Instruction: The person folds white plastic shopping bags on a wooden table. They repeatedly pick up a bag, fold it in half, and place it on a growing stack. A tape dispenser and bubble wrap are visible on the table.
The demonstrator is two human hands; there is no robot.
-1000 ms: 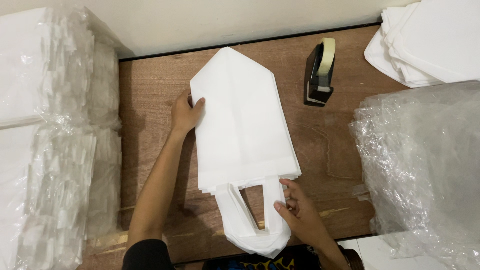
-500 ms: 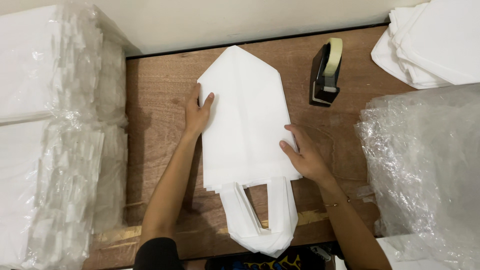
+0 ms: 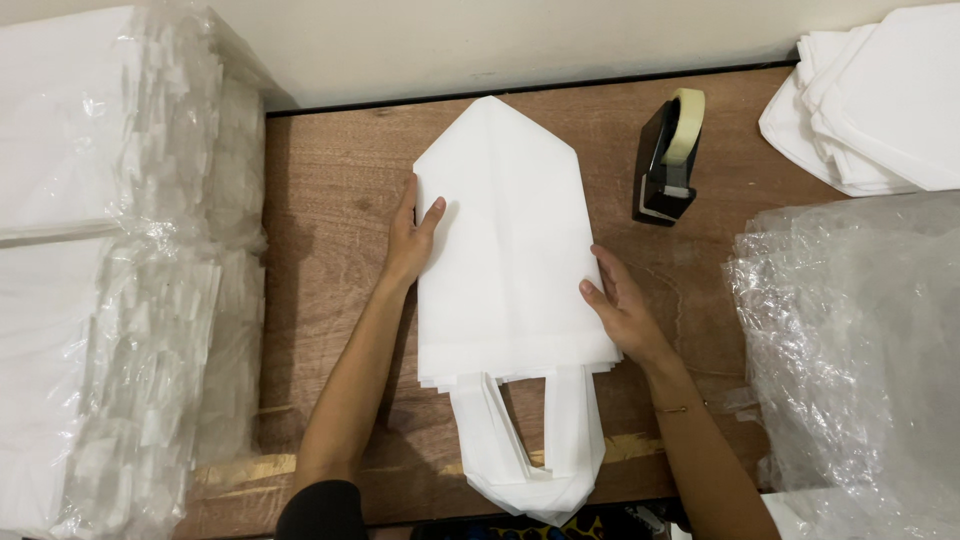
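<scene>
brown wooden table, white bags, tape dispenser, wrapped bundles

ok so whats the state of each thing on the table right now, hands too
stack of white bags: lying flat, far corners folded to a point, handles toward the person
left hand: open, flat against the stack's left edge
right hand: open, flat against the stack's right edge
tape dispenser: upright, tape roll loaded, untouched
folded white bags: piled at far right, loose
plastic-wrapped bundles: stacked at left, wrapped
crumpled clear plastic: heaped at right
</scene>
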